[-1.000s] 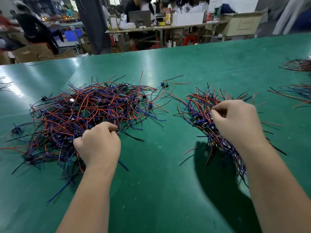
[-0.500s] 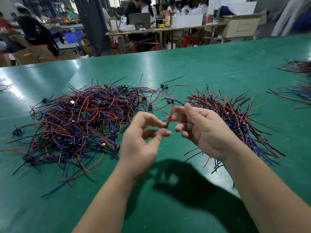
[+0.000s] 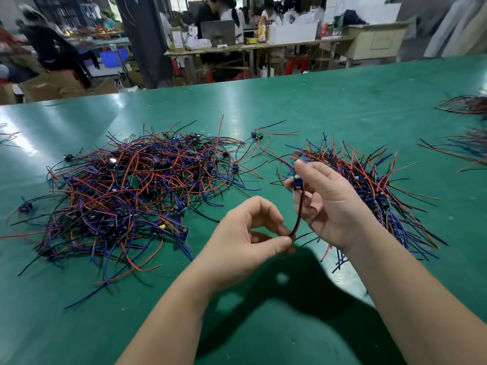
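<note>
The thumb and forefinger of the left hand (image 3: 245, 238) are nipped together on the free tips of a red-and-black wire lead (image 3: 297, 214). The fingers (image 3: 311, 171) of the right hand (image 3: 332, 206) curl round the small blue component (image 3: 298, 183) at its other end, so both hands are closed on the same piece and nothing else. Held that way, clear above the bench (image 3: 342, 106) and between the two piles, the lead is drawn nearly straight. I take that to be the point: stretching it to smooth the wires before it is laid down. Its long axis runs steeply, with the component end up and away from the person and the loose tips down and toward them, leaning a little left at the bottom. To the left lies a big tangled heap (image 3: 126, 196) of the same red, blue and black leads. To the right, just behind the right hand, is a tidier bundle (image 3: 369, 185) with its wires lying roughly one way, probably where this one belongs.
</note>
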The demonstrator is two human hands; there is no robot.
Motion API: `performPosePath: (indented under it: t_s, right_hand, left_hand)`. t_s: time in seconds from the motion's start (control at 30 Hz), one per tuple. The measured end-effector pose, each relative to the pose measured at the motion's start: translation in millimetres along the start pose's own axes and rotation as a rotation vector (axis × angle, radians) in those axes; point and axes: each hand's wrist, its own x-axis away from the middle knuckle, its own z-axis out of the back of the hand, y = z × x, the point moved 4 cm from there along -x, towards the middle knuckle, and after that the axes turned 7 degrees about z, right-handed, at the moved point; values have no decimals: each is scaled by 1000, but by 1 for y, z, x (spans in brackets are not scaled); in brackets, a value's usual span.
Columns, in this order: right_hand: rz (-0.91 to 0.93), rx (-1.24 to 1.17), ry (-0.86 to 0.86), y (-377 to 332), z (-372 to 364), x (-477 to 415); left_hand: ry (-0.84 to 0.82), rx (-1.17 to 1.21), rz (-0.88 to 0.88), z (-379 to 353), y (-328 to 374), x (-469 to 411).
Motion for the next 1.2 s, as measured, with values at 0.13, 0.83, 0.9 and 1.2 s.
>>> performPosePath:
  t_s: [0.13, 0.83, 0.9, 1.2]
  right_hand:
    - [8, 108, -11, -1, 4, -1]
    - [177, 807, -218, 24, 5, -3]
    - [168, 867, -194, 24, 9, -5]
    - [279, 398, 196, -19, 30, -11]
  left_hand:
    - [-64, 118, 230, -1, -7, 3]
    - [285, 314, 328, 2, -34, -8]
    - [298, 277, 326, 0, -36, -8]
    - [-13, 259, 454, -26, -29, 0]
